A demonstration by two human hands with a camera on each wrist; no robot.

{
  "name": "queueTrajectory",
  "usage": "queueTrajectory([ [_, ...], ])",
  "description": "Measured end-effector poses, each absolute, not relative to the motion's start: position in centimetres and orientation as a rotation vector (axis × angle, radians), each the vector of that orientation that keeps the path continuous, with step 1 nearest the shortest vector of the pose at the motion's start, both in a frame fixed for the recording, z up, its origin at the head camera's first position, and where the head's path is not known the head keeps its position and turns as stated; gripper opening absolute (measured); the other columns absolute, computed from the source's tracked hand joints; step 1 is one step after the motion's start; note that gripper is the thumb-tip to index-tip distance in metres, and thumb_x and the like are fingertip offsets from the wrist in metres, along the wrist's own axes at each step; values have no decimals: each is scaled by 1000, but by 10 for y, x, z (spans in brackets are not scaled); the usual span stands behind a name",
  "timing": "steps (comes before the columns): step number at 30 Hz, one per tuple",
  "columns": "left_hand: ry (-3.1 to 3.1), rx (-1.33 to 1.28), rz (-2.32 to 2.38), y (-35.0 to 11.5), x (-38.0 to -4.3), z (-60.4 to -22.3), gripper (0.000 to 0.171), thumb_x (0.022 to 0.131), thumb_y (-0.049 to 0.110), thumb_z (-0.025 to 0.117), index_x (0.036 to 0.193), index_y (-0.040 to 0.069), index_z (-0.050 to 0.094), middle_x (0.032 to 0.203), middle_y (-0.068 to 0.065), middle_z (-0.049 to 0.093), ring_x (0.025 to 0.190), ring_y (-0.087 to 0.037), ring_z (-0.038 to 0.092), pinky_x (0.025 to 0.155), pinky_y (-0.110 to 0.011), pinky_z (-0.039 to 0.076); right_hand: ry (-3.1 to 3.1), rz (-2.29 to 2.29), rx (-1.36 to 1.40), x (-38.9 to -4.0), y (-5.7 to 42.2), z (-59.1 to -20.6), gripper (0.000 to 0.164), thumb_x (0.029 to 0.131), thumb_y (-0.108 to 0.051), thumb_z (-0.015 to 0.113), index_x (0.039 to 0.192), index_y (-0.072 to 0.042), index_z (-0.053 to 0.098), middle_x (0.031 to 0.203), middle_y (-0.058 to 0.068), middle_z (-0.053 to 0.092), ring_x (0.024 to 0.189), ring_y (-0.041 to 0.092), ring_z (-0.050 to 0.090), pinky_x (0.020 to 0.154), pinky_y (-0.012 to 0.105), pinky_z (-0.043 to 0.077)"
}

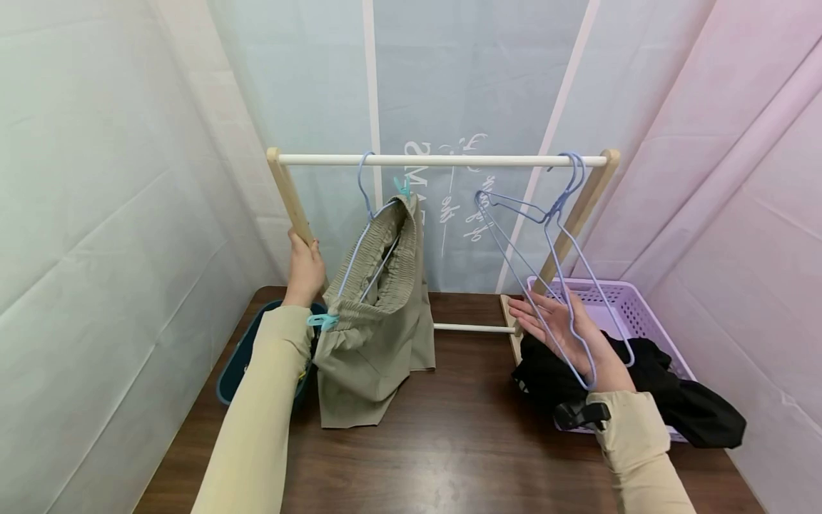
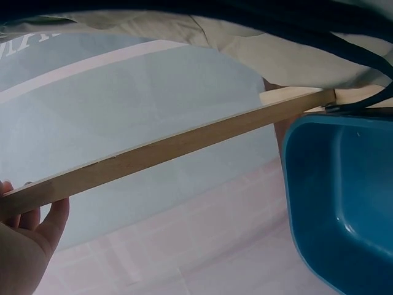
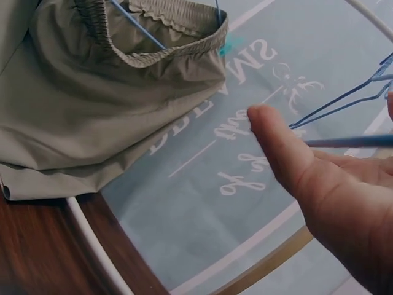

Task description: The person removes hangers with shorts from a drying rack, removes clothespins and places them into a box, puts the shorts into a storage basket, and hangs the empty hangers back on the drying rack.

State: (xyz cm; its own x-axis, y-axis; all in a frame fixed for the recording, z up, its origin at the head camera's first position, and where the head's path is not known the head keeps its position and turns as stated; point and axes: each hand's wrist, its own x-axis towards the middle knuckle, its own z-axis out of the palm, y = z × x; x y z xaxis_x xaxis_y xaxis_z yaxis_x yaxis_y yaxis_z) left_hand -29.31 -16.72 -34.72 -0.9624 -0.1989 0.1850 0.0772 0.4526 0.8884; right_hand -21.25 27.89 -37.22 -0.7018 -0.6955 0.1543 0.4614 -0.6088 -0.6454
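My left hand [image 1: 304,273] grips the left wooden post [image 1: 292,200] of a clothes rack, thumb and fingers on either side of it in the left wrist view. Khaki elastic-waist shorts [image 1: 379,364] hang from a blue wire hanger [image 1: 363,187] near the rack's left end, with teal clothespins [image 1: 323,321] at the waistband. My right hand [image 1: 568,335] is held palm up with fingers extended, among the lower parts of blue hangers [image 1: 557,214] that hang at the right end of the white rail [image 1: 443,160]. One hanger's wire crosses over the palm.
A lilac basket [image 1: 661,335] stands at the right, with black clothing [image 1: 700,407] draped over its near side. Behind my left forearm sits a dark teal tub [image 1: 240,357]. A lower white bar [image 1: 475,328] runs close over the brown table [image 1: 449,450]. Fabric curtains surround the table.
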Motion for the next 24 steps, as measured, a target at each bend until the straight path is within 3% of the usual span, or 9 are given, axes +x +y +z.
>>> queueTrajectory([
  [4,-2439,100,-1515,-167,-293,-347,50,106,19,25,149,9,1,147,-28,30,134,-39,39,105,-54,37,545,-2263,-598,-215,277,-389,72,101,-48,10,138,3,42,143,23,46,136,30,44,115,31,33],
  [10,-2434,90,-1523,-166,-292,-347,50,106,18,25,149,9,1,147,-28,28,134,-39,38,107,-54,36,380,-2319,-571,-213,271,-412,74,100,-51,12,140,5,40,144,23,45,138,31,40,117,33,29],
  [16,-2434,81,-1520,-166,-293,-348,50,106,18,25,149,8,1,147,-28,28,134,-39,38,107,-54,36,423,-2458,-476,-210,259,-429,65,105,-41,15,132,7,49,135,23,54,129,30,51,111,33,39],
  [24,-2451,94,-1518,-169,-294,-347,52,106,18,24,150,10,-2,149,-28,27,136,-38,37,107,-54,37,998,-2497,-344,-200,219,-427,47,107,-24,19,122,-6,60,122,7,65,115,15,62,100,25,48],
])
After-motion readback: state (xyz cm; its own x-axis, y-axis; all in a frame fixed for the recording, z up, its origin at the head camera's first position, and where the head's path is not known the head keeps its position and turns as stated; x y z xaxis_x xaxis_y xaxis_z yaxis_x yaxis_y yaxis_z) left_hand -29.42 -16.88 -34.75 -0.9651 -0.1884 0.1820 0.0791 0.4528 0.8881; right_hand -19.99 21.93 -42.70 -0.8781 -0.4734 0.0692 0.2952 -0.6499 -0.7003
